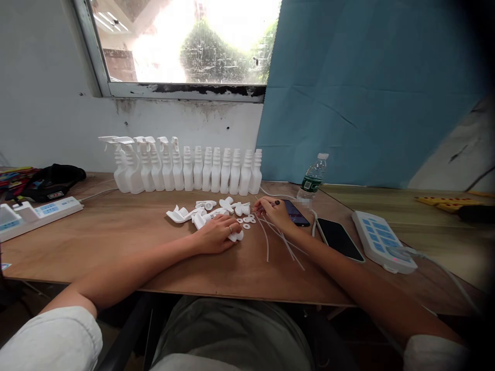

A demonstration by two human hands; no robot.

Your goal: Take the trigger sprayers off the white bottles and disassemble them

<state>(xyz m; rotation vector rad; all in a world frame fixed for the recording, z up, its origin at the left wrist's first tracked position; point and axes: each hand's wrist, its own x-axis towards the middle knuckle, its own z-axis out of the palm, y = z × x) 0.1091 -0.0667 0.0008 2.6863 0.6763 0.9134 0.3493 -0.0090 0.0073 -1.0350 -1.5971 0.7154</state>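
My left hand rests on the table with its fingers curled over a white trigger spray head, mostly hidden under them. My right hand is closed in a pinch just right of the pile; what its fingertips hold is too small to make out. A small dark object shows by its fingers. Several loose white spray heads lie beyond my left hand. White ring washers lie between my two hands. Thin white tubes spread over the table under my right hand and wrist.
White spray bottles stand in a row along the wall, the left ones topped with spray heads. A water bottle, two phones and a power strip are at right. Another power strip and a black strapped item lie left.
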